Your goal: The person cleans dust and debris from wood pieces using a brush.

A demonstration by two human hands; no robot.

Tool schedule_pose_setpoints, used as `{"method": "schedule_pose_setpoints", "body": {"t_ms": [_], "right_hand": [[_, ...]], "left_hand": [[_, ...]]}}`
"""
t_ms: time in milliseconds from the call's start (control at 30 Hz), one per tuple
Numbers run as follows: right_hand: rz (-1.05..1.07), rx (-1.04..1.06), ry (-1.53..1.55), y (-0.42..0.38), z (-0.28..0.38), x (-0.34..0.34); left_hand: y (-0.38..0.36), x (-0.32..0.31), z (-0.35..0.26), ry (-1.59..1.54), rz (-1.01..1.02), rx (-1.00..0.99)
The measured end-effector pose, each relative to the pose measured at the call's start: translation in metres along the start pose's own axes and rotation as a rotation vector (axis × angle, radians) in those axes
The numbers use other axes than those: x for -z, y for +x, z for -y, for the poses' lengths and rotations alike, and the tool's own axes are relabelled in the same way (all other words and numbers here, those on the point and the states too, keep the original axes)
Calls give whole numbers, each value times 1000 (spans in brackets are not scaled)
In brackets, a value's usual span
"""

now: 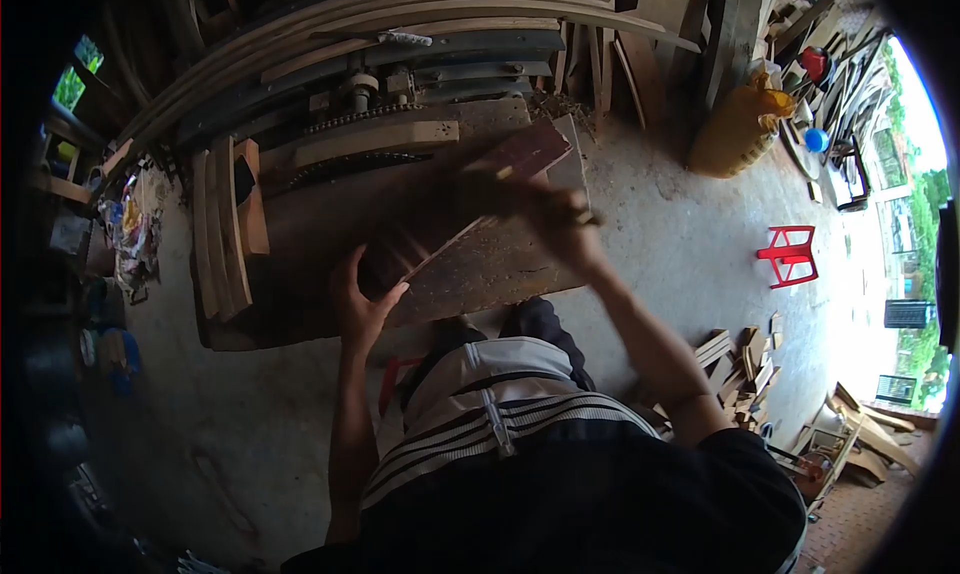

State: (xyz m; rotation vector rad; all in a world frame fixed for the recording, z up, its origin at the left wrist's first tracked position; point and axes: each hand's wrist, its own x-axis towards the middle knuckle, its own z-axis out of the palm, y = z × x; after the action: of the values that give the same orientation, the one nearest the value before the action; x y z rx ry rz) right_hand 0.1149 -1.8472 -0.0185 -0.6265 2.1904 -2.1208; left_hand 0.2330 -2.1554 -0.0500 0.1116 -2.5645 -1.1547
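A reddish-brown wooden board (520, 154) lies slantwise on the dark workbench (520, 264). My left hand (362, 302) grips its near left end, thumb on the near edge and fingers around the other side. Motion smears my right hand (565, 222), which is closed at the board's right part. From it a long brownish tool (470, 189) stretches left across the board; blur hides its exact kind. Behind the board sits a pale curved wooden piece (385, 141).
Curved wooden strips (225, 234) rest at the bench's left end, and long slats (420, 9) lie behind. On the floor to the right are a yellow sack (735, 129), a red plastic stool (790, 257) and wood offcuts (740, 374).
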Motion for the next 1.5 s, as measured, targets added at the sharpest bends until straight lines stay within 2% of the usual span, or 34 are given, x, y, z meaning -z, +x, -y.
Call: {"method": "schedule_pose_setpoints", "body": {"t_ms": [33, 100, 167, 233, 300, 367, 500, 567, 600, 667, 700, 767, 800, 833, 867, 900, 967, 1033, 1067, 1133, 1167, 1233, 1300, 1367, 1433, 1500], "right_hand": [[-97, -155, -294, 17, 36, 23], [-208, -87, -634, 36, 54, 60], [-347, 100, -736, 45, 57, 76], [-370, 119, -780, 44, 62, 79], [-369, 216, -697, 40, 70, 69], [-298, 214, -648, 37, 79, 51], [-146, 242, -667, 43, 71, 37], [-124, 233, -681, 48, 67, 39], [-136, 234, -675, 51, 70, 41], [-101, 303, -768, 53, 74, 40], [-115, 295, -752, 51, 70, 32], [-109, 294, -852, 50, 64, 13], [-63, 243, -866, 41, 66, -5], [77, 136, -944, 29, 85, -27], [135, 349, -980, 19, 76, -46], [269, 399, -1029, 6, 91, -62], [330, 428, -830, -14, 100, -88], [352, 378, -549, -22, 106, -93], [353, 379, -541, -21, 109, -91], [393, 189, -182, -11, 114, -77], [322, 172, -173, -6, 114, -70], [330, 117, -161, 16, 95, -44], [139, -8, -31, 39, 69, -15], [18, 10, -315, 67, 71, 18], [-176, 158, -527, 87, 60, 47], [-333, 212, -646, 101, 58, 63]], "left_hand": [[0, 0, 0, -11, 7, 5], [1, 1, -1, -7, 10, 18], [3, 3, -1, -4, 17, -45], [2, 6, -3, -57, 31, -15], [-4, 7, -3, -112, 58, 19], [-7, 11, -1, -255, 153, 330], [-2, 7, 1, -233, 90, 264], [-2, -3, 22, -178, 21, 392], [2, -4, 6, -170, 24, 382], [2, -5, -24, -191, -219, 193], [-1, -3, -19, -172, -209, 187], [-4, -7, -7, -23, 10, -140], [-5, -10, -15, 10, -20, -119], [-7, -13, -14, 14, -9, -130], [-10, -17, -9, -20, -21, -12], [-11, -21, -8, -54, -30, 105], [-11, -24, -8, -67, -80, 69], [-19, -31, 27, -326, -93, 121], [-20, -33, 37, -105, -115, -30], [-16, -25, 26, -75, -60, 7], [-12, -22, 16, -52, -3, 42], [-5, -22, -4, -85, -53, -3], [-4, -19, -15, 17, -120, -28], [-3, -17, -18, 24, -116, -32], [-4, -16, -18, 31, -110, -33], [-3, -18, -18, 47, -120, -36]]}}
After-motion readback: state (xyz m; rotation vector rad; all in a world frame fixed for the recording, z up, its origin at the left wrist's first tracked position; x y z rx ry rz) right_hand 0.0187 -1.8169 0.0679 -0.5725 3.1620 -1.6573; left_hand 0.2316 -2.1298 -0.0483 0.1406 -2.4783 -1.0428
